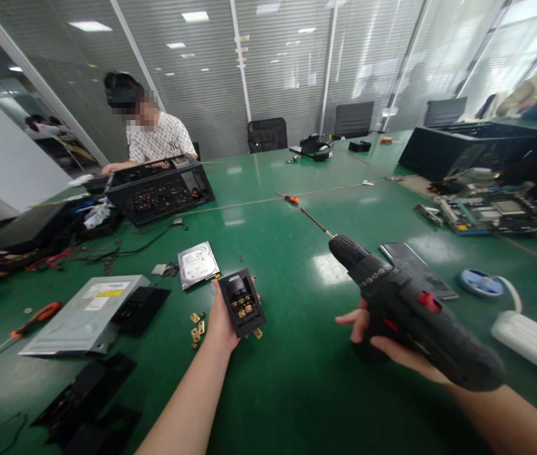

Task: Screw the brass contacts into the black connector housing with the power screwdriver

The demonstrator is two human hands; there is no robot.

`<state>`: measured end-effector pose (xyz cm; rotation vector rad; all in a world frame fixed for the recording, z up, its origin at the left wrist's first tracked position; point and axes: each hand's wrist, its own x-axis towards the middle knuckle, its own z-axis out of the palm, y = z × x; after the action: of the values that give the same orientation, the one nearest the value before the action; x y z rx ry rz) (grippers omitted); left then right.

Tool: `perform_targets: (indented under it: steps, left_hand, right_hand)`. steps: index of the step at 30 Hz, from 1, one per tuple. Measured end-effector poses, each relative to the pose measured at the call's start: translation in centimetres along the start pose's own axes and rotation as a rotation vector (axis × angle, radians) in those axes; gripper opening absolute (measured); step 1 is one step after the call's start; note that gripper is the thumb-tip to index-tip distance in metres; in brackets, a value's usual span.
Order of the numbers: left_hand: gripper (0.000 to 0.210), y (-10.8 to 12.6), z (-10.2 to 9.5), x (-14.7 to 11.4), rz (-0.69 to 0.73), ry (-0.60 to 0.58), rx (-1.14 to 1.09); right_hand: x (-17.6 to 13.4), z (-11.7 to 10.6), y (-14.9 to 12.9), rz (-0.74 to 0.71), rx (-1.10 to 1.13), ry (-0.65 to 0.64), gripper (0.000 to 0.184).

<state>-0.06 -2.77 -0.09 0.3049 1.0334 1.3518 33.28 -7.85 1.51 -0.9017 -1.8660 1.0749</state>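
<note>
My left hand point(225, 323) grips a small black rectangular socket block point(253, 323) with brass-coloured contacts inside its open face. A brass piece shows at the block's lower edge. In my right hand point(368, 335) is a black cordless drill point(405, 303) with a long thin bit point(316, 221) pointing forward and left over the table. My right index finger is stretched out beside the grip. Several small brass pieces point(196, 330) lie on the green table left of my left hand. Just beyond that hand sits a silver hard drive point(198, 264).
A silver optical drive point(83, 316) and an orange-handled screwdriver point(36, 319) lie at left. Another screwdriver point(291, 198) lies mid-table. A person point(155, 136) sits behind an open computer case point(164, 193). At right are a circuit board point(496, 205), a phone-like slab point(417, 268) and a white power strip point(534, 341).
</note>
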Motion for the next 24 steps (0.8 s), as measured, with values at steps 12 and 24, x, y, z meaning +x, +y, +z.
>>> perform_targets:
  steps: [12, 24]
  left_hand:
    - [0.072, -0.7, -0.7, 1.0, 0.035, -0.088, -0.132]
    - [0.073, -0.6, -1.2, 1.4, -0.002, -0.118, -0.231]
  right_hand:
    - [-1.2, 1.0, 1.4, 0.049, 0.147, 0.096, 0.029]
    - [-0.9, 1.2, 0.4, 0.014, 0.175, 0.089, 0.030]
